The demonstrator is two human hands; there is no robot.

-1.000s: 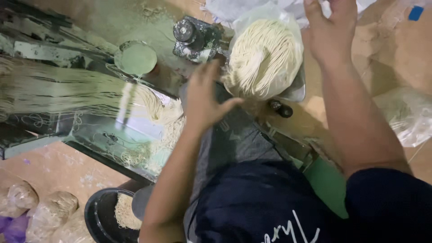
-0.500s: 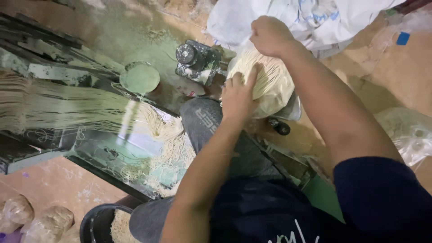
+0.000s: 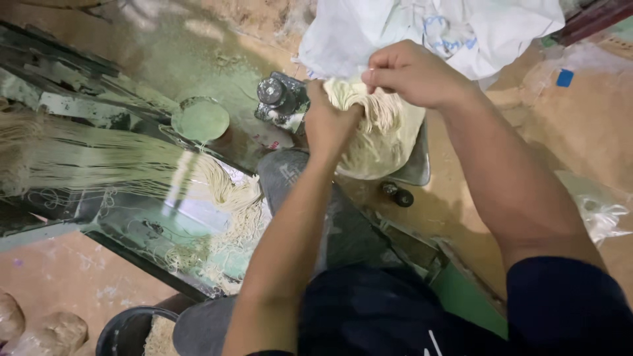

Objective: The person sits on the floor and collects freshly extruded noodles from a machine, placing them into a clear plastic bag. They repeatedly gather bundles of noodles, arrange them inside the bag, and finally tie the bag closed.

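Dusty, flour-coated metal fills the view from above: a noodle machine on the left with pale strands stretched across it and a loose heap spilling over its edge, a round green cap beside it, and a white sack at the top. Half a second ago the left hand lay flat on a mound of noodles and the right gripped its top; now both have drawn together over it, so the strands look gathered into a tuft instead of lying spread. The mound sits in a grey tray, just right of a small motor. The left hand is closed in a loose fist around the strands at the mound's left. The right hand is curled tight, fingers pinching the tuft at the top. A dark bucket with scraps stands at the bottom left.
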